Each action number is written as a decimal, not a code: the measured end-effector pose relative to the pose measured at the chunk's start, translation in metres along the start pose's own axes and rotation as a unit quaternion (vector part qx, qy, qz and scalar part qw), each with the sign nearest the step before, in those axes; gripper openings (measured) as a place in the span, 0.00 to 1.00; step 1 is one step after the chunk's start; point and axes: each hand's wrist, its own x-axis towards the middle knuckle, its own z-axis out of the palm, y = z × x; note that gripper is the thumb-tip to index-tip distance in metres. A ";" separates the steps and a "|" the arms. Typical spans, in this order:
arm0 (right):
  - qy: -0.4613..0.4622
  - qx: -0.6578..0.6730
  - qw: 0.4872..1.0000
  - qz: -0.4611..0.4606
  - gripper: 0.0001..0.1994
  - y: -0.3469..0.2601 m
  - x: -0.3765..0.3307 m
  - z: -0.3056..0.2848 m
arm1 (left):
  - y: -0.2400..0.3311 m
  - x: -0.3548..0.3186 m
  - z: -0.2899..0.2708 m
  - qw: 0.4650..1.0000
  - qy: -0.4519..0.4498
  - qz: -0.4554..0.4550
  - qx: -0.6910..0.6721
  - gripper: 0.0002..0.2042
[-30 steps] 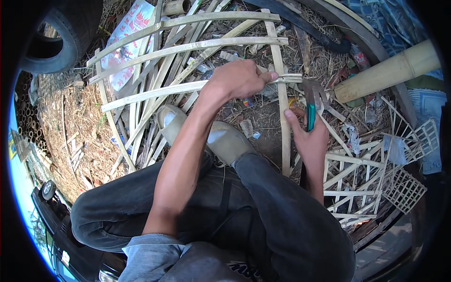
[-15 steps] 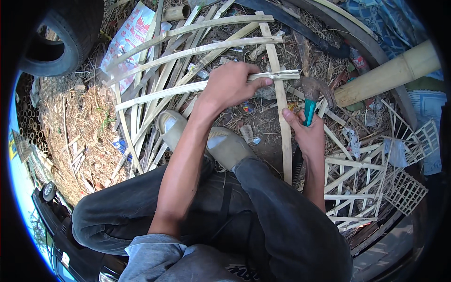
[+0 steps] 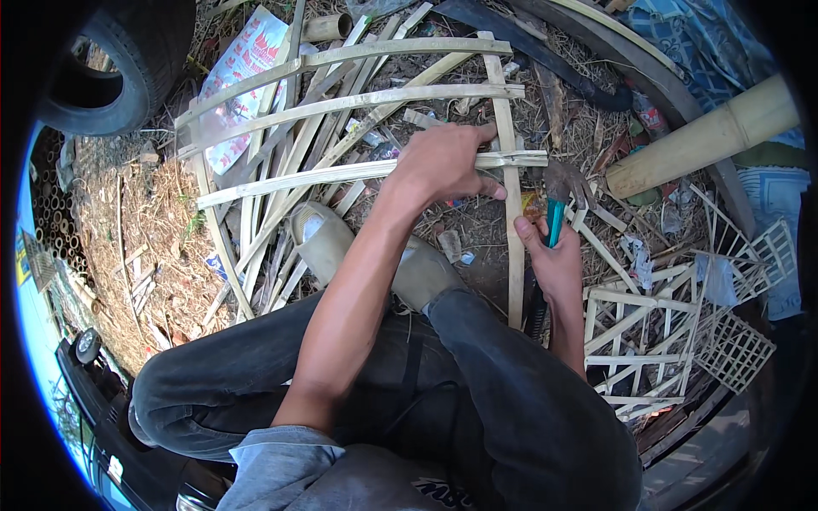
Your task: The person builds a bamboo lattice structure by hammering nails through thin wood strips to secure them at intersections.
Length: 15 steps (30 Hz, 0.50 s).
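Pinning the pale split bamboo slat (image 3: 358, 173) against the upright strip (image 3: 511, 213), the left hand (image 3: 443, 162) was clamped on the joint, just beside which the right hand (image 3: 554, 260) gripped a teal-handled hammer (image 3: 558, 200), best struck squarely.

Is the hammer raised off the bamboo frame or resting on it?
Raised: the right hand holds the hammer head-up beside the upright slat, clear of the crosspiece that the left hand pins.

Bright daylight — sharp, fisheye-bent edges
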 end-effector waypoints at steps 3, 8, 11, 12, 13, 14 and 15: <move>0.004 0.013 0.999 -0.037 0.20 -0.003 0.001 0.003 | 0.002 -0.002 -0.005 0.999 0.010 -0.015 -0.029 0.34; 0.030 0.040 0.997 -0.061 0.18 -0.016 0.001 0.002 | 0.008 -0.004 -0.004 0.999 -0.012 -0.036 -0.016 0.35; 0.043 -0.009 0.998 -0.052 0.18 -0.016 0.002 0.009 | -0.005 -0.003 0.002 1.000 0.025 -0.003 -0.018 0.37; 0.054 -0.005 0.996 -0.069 0.17 -0.012 0.003 0.011 | -0.010 -0.002 0.005 0.998 0.047 0.026 -0.019 0.39; 0.055 -0.006 0.996 -0.068 0.17 -0.013 0.003 0.011 | -0.008 -0.002 0.005 0.998 0.046 0.026 -0.019 0.39; 0.058 0.007 0.997 -0.054 0.17 -0.017 0.003 0.011 | -0.006 -0.001 0.004 0.999 0.040 0.003 -0.028 0.40; 0.061 0.020 0.997 -0.039 0.17 -0.018 0.003 0.011 | -0.004 -0.001 0.004 0.999 0.033 -0.020 -0.037 0.41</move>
